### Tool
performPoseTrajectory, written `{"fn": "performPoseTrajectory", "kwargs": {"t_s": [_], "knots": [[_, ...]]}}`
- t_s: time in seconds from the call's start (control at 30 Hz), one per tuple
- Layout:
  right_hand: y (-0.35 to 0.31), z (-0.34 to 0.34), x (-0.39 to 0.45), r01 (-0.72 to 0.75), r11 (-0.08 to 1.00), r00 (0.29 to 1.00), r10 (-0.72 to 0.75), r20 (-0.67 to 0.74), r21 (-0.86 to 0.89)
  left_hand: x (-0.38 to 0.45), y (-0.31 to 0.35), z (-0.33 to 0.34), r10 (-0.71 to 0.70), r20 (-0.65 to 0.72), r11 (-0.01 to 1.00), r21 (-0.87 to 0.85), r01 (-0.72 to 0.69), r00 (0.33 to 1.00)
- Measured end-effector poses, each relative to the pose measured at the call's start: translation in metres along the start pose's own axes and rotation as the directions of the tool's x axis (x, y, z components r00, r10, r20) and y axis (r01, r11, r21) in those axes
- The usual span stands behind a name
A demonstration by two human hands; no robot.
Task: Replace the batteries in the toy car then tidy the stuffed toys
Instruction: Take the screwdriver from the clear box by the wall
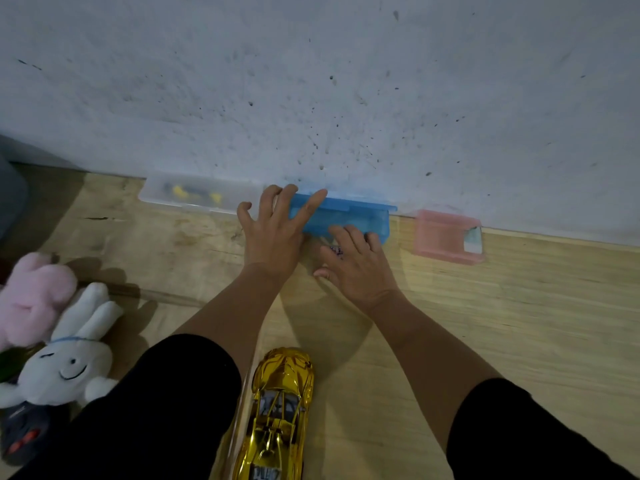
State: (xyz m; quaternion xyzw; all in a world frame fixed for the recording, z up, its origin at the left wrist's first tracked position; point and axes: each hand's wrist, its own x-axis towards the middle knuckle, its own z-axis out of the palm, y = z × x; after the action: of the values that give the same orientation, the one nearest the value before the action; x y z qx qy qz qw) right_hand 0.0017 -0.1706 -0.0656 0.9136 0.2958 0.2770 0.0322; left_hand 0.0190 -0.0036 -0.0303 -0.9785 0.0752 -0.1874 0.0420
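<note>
- Left hand fingers spread over blue box lid, by wall
- Right hand fingers curled at box front edge, grip unclear
- Likely opening for batteries: steady lid, lift evenly
- Car on floor between arms; toys left

Dim, cool light is falling from above and slightly right, leaving the wall grey-blue. The arms are casting soft shadows leftward over the wooden floor. The gold toy car is throwing bright glints. The wide lens is bending the floor's far edge, and the left corner is sinking into blurry darkness.
</note>
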Motion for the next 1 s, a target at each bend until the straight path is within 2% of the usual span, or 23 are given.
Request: {"fn": "performPoseTrajectory", "kwargs": {"t_s": [0.1,0.17,0.3,0.4,0.63,0.73,0.83,0.9,1.0], "knots": [[0.005,-0.011,0.003,-0.033,0.991,0.999,0.034,0.005,-0.132,0.002,0.004,-0.007,0.006,0.157,0.999,0.036,-0.011,0.988],[0.007,-0.015,0.008,-0.093,0.985,0.99,0.107,0.091,-0.147,0.002,0.005,-0.006,0.007,0.275,0.999,0.045,-0.02,0.962],[0.008,-0.013,0.007,-0.225,0.971,0.917,0.24,0.32,-0.084,-0.003,0.002,-0.006,0.003,0.314,1.0,0.002,-0.004,0.949],[0.005,-0.012,0.0,-0.335,0.942,0.869,0.298,0.396,0.026,-0.007,-0.001,-0.004,0.03,0.324,0.999,-0.022,-0.024,0.946],[-0.002,-0.008,0.003,-0.398,0.909,0.891,0.351,0.289,0.125,-0.004,0.002,-0.007,-0.009,0.383,0.997,-0.061,0.035,0.924],[-0.003,-0.015,0.018,-0.406,0.912,0.885,0.376,0.274,0.056,0.001,-0.004,-0.014,0.017,0.385,0.992,-0.118,0.032,0.923],[-0.01,-0.023,0.042,-0.301,0.953,0.919,0.297,0.259,-0.028,-0.001,-0.034,-0.025,0.053,0.25,0.987,-0.162,-0.012,0.967],[-0.026,-0.024,0.061,-0.217,0.976,0.949,0.215,0.23,-0.016,-0.011,-0.068,-0.027,-0.008,0.168,0.988,-0.148,0.033,0.986],[-0.067,-0.018,0.092,-0.147,0.989,0.968,0.137,0.209,0.033,-0.026,-0.126,-0.027,-0.11,0.153,0.988,-0.095,0.125,0.982]]}}
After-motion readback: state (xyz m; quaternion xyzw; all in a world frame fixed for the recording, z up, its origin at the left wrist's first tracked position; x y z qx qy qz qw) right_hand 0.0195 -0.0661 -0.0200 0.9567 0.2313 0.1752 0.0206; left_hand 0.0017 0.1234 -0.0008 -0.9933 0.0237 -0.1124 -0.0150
